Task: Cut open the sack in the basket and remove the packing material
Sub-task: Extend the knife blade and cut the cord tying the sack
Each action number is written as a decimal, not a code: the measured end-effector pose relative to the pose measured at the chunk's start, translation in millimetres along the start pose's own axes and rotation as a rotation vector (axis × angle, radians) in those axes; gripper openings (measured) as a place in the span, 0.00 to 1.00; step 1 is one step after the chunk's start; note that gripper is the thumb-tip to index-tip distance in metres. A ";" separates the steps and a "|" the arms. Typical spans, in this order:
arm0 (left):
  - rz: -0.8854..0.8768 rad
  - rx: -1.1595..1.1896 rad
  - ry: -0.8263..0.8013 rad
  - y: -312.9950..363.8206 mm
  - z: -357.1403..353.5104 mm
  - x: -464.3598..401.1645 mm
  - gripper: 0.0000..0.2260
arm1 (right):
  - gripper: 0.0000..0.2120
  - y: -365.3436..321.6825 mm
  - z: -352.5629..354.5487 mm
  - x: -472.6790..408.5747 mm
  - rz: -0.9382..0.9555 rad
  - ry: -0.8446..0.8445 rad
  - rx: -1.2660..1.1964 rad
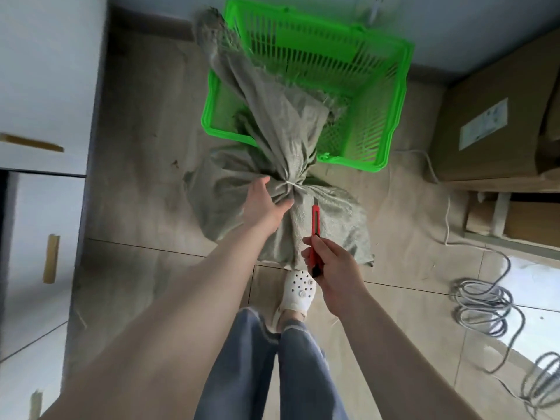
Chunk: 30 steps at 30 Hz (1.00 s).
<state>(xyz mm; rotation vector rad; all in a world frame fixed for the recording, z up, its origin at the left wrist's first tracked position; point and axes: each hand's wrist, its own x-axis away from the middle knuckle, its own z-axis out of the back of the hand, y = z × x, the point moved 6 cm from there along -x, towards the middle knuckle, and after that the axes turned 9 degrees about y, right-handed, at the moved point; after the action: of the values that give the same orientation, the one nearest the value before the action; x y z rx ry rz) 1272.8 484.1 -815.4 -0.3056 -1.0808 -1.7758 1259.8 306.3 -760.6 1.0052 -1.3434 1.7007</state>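
A grey-green woven sack (224,201) lies on the floor in front of a bright green plastic basket (394,95). Its loose upper end drapes over the basket's near-left rim. A white tie (292,187) cinches the sack at its neck. My left hand (266,204) rests on the sack just left of the tie, fingers curled against the fabric. My right hand (333,268) grips a red utility knife (315,231), its tip pointing up toward the tie and lying over the sack.
Cardboard boxes (491,128) stand at the right. Coiled grey cable (485,301) lies on the tile floor at the lower right. White cabinets (39,147) line the left side. My legs and a white clog (298,289) are just below the sack.
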 end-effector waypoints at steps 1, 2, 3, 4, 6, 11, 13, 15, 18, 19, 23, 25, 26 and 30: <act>-0.018 0.001 0.014 2.0 -6.7 -6.2 0.33 | 0.10 0.7 2.3 -3.4 -0.006 -0.010 -0.012; -0.029 -0.007 0.024 3.3 -12.1 -12.4 0.34 | 0.10 1.7 4.9 -6.3 -0.015 -0.018 -0.022; -0.031 -0.026 0.027 3.3 -17.3 -19.0 0.34 | 0.10 2.9 7.1 -9.2 -0.024 -0.026 -0.027; -0.023 -0.050 0.024 3.2 -22.1 -24.8 0.34 | 0.10 3.6 8.8 -11.8 -0.032 -0.033 -0.031; 0.003 -0.124 0.010 2.9 -31.0 -35.9 0.30 | 0.10 2.6 10.8 -15.1 -0.036 -0.050 -0.025; 0.040 -0.379 -0.054 -1.6 -35.1 -39.8 0.26 | 0.10 -8.4 6.1 -14.1 -0.036 -0.090 0.001; 0.005 -0.294 -0.087 -3.3 -27.3 -31.7 0.25 | 0.10 -14.2 0.3 -6.7 -0.048 -0.112 -0.019; -0.046 -0.133 -0.116 -1.3 -11.7 -18.5 0.23 | 0.11 -19.1 -5.8 5.2 -0.049 -0.128 -0.004; -0.094 0.014 -0.190 2.0 11.7 6.5 0.20 | 0.11 -24.1 -11.0 29.6 -0.024 -0.124 0.090; -0.112 0.032 -0.221 2.0 17.4 14.3 0.19 | 0.12 -26.0 -12.6 38.8 -0.003 -0.130 0.114; -0.108 0.196 -0.274 12.0 41.6 49.5 0.17 | 0.13 -30.9 -18.1 76.0 0.115 -0.144 0.151; -0.115 0.234 -0.256 17.8 52.5 64.3 0.16 | 0.14 -30.7 -18.0 91.9 0.139 -0.116 0.146; -0.123 0.271 -0.245 22.8 57.7 72.4 0.15 | 0.14 -30.9 -17.8 99.0 0.142 -0.103 0.132; -0.233 0.271 -0.182 47.9 79.6 103.4 0.16 | 0.15 -35.3 -15.7 127.9 0.123 -0.091 0.031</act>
<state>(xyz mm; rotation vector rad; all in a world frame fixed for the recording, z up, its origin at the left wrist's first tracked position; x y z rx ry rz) 1243.6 477.3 -679.7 -0.1827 -1.5221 -1.8008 1235.1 338.0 -633.1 1.0471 -1.4675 1.7900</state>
